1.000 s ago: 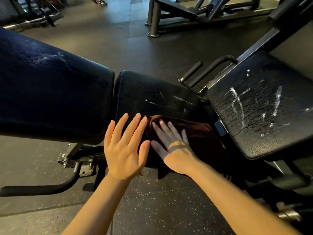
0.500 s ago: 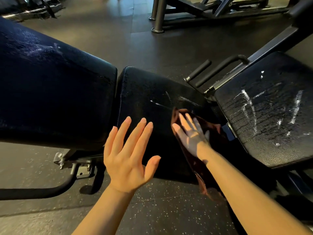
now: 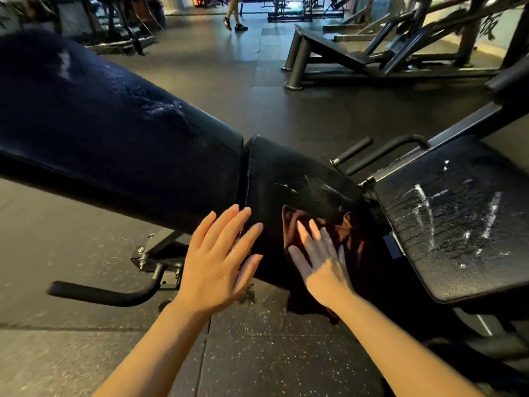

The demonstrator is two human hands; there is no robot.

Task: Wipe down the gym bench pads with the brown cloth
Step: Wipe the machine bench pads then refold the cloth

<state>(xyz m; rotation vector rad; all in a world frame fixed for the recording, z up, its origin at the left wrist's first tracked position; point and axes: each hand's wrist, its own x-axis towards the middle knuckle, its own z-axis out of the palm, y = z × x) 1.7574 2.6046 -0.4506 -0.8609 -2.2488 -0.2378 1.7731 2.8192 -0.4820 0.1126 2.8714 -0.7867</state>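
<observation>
Since half a second ago, the right hand (image 3: 320, 259) has slid the cloth (image 3: 337, 239) back down the seat pad (image 3: 289, 179) toward its near edge. Fingers spread flat, it presses the brown cloth against the pad's sloping front, with the cloth's lower end hanging off. Just beside it, the left hand (image 3: 214, 265) lies open, fingertips touching the seam between seat pad and back pad (image 3: 100, 124). A second bench's pad (image 3: 458, 216), streaked white, sits to the right.

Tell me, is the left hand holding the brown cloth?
No, the left hand is open with straight fingers and holds nothing, while the right hand presses the brown cloth flat onto the seat pad.
</observation>
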